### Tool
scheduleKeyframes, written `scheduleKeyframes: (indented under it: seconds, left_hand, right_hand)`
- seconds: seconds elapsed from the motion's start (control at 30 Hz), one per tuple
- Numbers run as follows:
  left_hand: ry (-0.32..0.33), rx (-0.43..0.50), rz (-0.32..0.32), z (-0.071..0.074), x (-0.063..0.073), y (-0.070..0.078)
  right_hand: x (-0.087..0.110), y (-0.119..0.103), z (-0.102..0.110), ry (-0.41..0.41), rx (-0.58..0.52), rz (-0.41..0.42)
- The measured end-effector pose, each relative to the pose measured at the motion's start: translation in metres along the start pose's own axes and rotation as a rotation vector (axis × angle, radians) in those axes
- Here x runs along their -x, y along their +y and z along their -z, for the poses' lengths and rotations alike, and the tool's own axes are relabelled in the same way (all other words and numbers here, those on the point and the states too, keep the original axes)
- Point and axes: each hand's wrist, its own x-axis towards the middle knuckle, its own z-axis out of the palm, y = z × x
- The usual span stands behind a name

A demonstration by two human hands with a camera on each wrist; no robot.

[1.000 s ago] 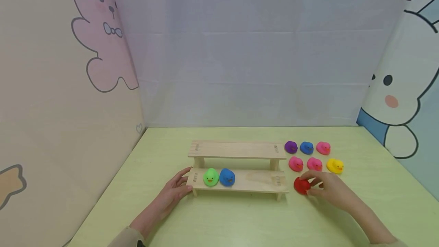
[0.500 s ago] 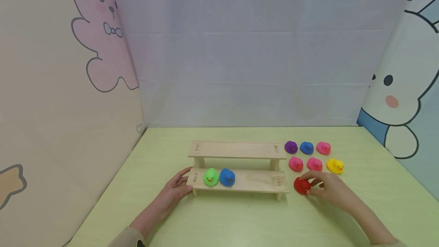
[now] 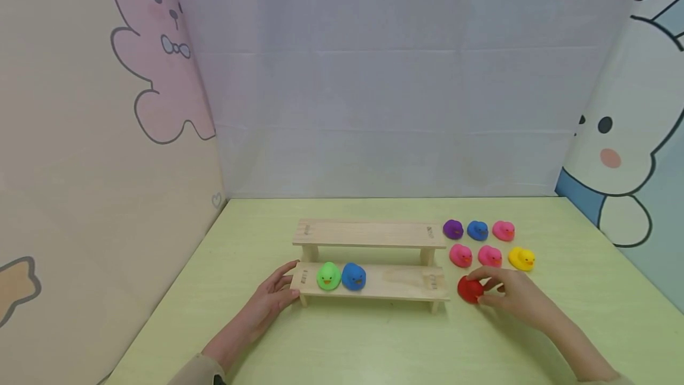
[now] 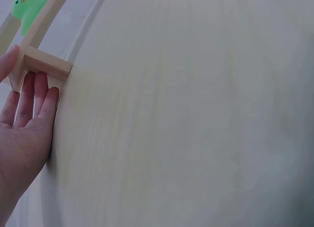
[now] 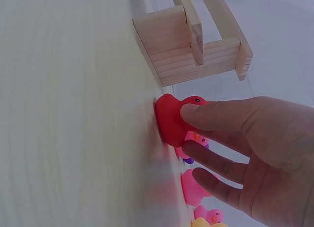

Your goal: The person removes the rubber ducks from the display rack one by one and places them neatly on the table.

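A two-tier wooden shelf stands on the table, with a green rubber duck and a blue rubber duck side by side on its lower step. My left hand grips the left end of that step; in the left wrist view its thumb lies on one side of the board and its fingers on the other. Right of the shelf, my right hand pinches a red rubber duck between thumb and fingers. The duck's base is on the table, and the hand partly covers it.
Behind the right hand sit several more ducks: a purple one, a blue one, three pink ones, including one at the back, and a yellow one. A cloth backdrop and printed side panels surround the table.
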Motion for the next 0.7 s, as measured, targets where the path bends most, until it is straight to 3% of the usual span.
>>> scheduleKeyframes:
  seconds: [0.43,0.7]
  left_hand:
    - [0.005,0.015,-0.003,-0.0005,0.0003,0.0000]
    - [0.003,0.001,0.003,-0.0006,-0.0004,0.0011]
  right_hand:
    - [0.0011,0.0008,0.0000,0.005,0.012,-0.013]
    - [0.0029,-0.0032,0.0029,-0.003,0.038,-0.062]
